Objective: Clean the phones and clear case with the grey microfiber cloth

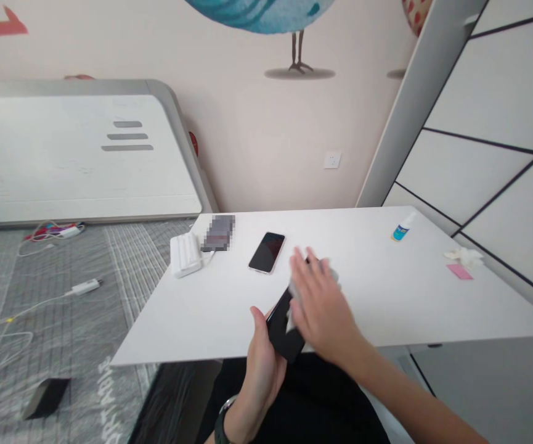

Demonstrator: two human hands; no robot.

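grey bedspread (85, 339): left of the white table (386, 302); woven fabric, striped, with pale lettering too distorted to read. white table: smooth, flat, straight-edged top.

right hand (319, 302): above the table's near half; fingers extended side by side, palm laid over a pale cloth (289, 322). left hand (264, 357): at the table's near edge; closed around the black smartphone (278, 328), thumb along its left side, other fingers mostly hidden beneath.

black smartphone: held over the table's near edge, partly covered by the cloth and right hand; slim, rectangular body. long axis slants away from the wearer and to the right; near end points at the wearer's lap.

white ribbed power bank (185, 254): at the table's left edge; plastic, rounded corners. second smartphone (267, 251): flat on the table, left of centre; glossy dark screen, pale frame. small bottle (403, 228): at the table's far right; blue label, print too small to read. pink slip (459, 271): near the table's right edge.
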